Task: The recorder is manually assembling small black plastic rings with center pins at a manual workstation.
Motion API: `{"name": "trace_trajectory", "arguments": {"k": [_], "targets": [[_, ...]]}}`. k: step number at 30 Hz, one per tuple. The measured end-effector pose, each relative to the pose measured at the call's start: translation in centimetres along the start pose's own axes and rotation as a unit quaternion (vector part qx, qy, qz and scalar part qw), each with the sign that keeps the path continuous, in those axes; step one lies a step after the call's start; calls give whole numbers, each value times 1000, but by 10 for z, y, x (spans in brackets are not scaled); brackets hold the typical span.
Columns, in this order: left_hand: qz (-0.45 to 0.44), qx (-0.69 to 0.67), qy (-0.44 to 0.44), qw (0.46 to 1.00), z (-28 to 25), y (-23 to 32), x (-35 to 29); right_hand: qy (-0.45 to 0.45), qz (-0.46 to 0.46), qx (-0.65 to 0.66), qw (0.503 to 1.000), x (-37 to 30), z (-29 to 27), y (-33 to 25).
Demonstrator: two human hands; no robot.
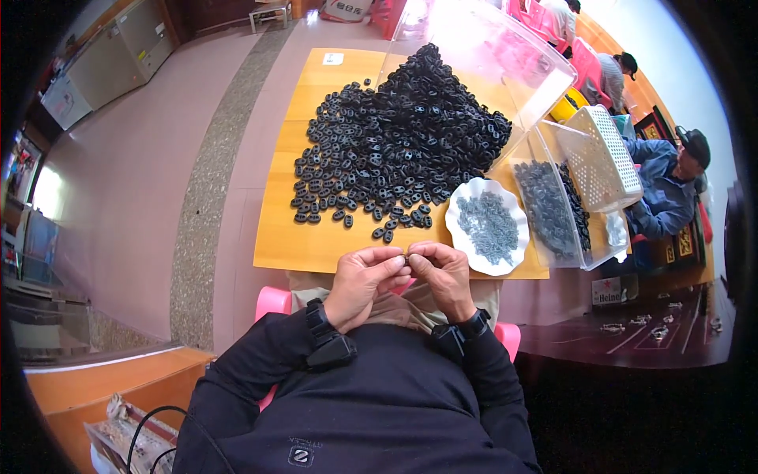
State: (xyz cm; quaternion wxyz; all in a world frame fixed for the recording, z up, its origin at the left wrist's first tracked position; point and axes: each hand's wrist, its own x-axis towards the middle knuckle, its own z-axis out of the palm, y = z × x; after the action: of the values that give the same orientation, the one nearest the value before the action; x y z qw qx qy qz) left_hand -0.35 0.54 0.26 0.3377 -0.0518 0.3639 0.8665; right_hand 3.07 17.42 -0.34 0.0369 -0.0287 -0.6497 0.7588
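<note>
At the table's near edge, my left hand (365, 286) and my right hand (445, 278) meet with thumbs and fingertips pinched together. Between them is a small dark piece (407, 259), mostly covered by the fingers; its exact kind cannot be made out. Just beyond lies a big heap of small black oval pieces with two holes each (426, 118), some scattered singly toward me. Close to my right hand stands a white scalloped plate (517, 263) piled with tiny grey translucent parts (488, 226).
Right of the plate, a clear plastic box (586, 254) holds grey and black parts, with a white perforated basket (606, 150) over it. A large clear bin (545, 79) lies behind the heap on the wooden table (276, 229). A person in blue (663, 186) sits at right.
</note>
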Motion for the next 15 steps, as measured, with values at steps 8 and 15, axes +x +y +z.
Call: {"name": "trace_trajectory", "arguments": {"k": [8, 15], "targets": [[-3, -3, 9, 1000, -1, -1, 0, -19, -12, -30, 999, 1, -2, -2], [-3, 1, 11, 1000, -2, -2, 1, -26, -5, -31, 999, 0, -3, -4]]}}
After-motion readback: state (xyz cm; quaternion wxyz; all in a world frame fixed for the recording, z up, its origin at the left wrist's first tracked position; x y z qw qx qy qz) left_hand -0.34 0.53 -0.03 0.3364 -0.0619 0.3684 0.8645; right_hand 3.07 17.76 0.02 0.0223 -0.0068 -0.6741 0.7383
